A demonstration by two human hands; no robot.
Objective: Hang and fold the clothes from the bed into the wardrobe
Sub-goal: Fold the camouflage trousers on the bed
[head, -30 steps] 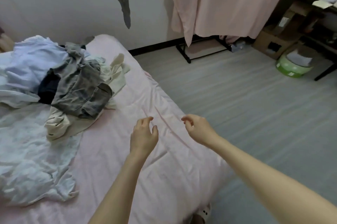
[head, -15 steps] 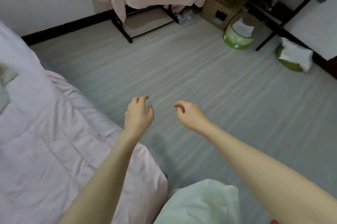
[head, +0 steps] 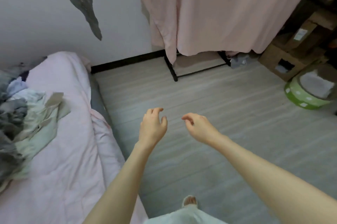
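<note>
Head view: a small bedroom with a pale striped floor [head: 209,114] across the middle and a grey wall behind. The bed [head: 69,151], under a pink cover, fills the frame from seven to ten o'clock. The clothes [head: 23,114], a rumpled heap of grey, pale blue and cream pieces, lie on it at nine o'clock, partly cut by the frame edge. At twelve to one o'clock a pink cloth [head: 228,10] hangs over a black rack [head: 171,70], most likely the wardrobe meant by the task. Cardboard boxes [head: 284,59] sit at two o'clock, and a green bowl [head: 306,96] at three o'clock.

Both arms reach forward over the floor. The left hand [head: 152,127] hangs just beside the bed's edge, its grip slack, fingers loosely curled round nothing. The right hand [head: 198,127] is near it at centre, its grip equally slack and empty. Neither touches any garment.

The step in hand looks like fetching the next piece. To do it well, turn toward nine o'clock and take one garment only from the top of the heap, lifting by the shoulders or waistband so it falls open. Grabbing mid-pile would likely drag neighbours off the bed. Then choose hanging or folding by type.
</note>
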